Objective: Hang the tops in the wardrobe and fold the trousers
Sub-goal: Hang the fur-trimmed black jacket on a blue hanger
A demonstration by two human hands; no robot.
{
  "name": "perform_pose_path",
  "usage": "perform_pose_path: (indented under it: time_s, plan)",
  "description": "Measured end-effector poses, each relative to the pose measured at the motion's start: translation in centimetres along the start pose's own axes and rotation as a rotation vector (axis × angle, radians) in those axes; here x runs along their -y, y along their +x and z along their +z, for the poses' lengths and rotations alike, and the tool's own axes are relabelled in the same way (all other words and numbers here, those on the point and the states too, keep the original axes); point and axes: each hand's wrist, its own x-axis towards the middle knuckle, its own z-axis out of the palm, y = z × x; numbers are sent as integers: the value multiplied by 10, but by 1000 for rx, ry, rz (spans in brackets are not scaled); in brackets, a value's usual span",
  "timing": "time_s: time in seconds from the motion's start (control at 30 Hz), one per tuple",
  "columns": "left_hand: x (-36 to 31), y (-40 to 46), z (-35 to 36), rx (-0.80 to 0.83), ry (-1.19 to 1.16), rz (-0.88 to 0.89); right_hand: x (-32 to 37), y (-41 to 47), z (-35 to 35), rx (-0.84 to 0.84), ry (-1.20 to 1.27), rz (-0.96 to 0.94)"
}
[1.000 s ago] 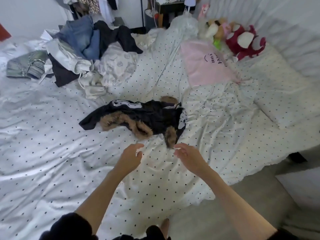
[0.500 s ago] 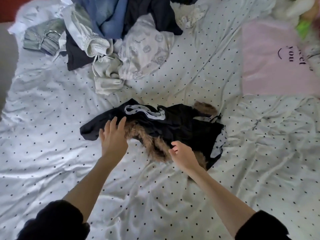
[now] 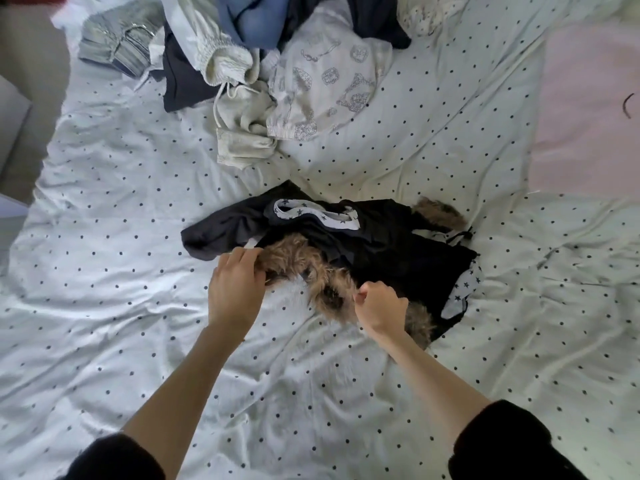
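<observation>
Gripping a black top (image 3: 388, 251) trimmed with brown fur, a person leans over a bed whose white polka-dot sheet (image 3: 104, 323) lies creased. The left hand (image 3: 237, 289) has its fingers curled into the fur trim (image 3: 294, 259) at the garment's left side, while the right hand (image 3: 381, 308) is closed in a fist, pinching the fur and dark fabric at the near edge. The top lies crumpled at the middle of the bed, a white star-print band showing at its far edge. On the far side, a heap of clothes spreads across the sheet: a pale printed garment (image 3: 329, 84), grey drawstring trousers (image 3: 239, 133), blue denim (image 3: 252, 19) and a folded grey item (image 3: 117, 46) at the far left. A pink garment (image 3: 588, 109) lies at the right.
</observation>
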Motion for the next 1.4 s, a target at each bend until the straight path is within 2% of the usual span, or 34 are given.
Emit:
perform_pose_path:
  time_s: [0.2, 0.33, 0.57, 0.73, 0.83, 1.03, 1.1, 1.23, 1.33, 1.4]
  plan:
    - [-11, -42, -35, 42, -152, 58, -20, -63, -52, -23, 113, -63]
    - [-24, -71, -75, -21, -200, 110, -34, -104, -100, -109, 139, -141]
    - [-68, -112, -180, -241, -254, 172, -13, -170, -214, -253, 186, -309]
    - [-100, -147, -271, -474, -244, 221, 14, -245, -292, -390, 358, -487]
    - [-98, -169, -296, -515, -231, 201, 25, -278, -308, -297, 334, -591]
    - [-62, -234, -334, -551, -192, 219, 41, -324, -267, 98, -32, -671]
    - [-47, -248, -345, -549, -214, 268, 57, -334, -252, 151, -16, -698]
    - [-5, -286, -377, -564, -199, 383, 132, -369, -227, 148, 160, -884]
    - [35, -315, -405, -612, -251, 355, 200, -404, -203, 213, 236, -1043]
    - [67, -334, -423, -646, -324, 273, 242, -428, -183, 308, 263, -1116]
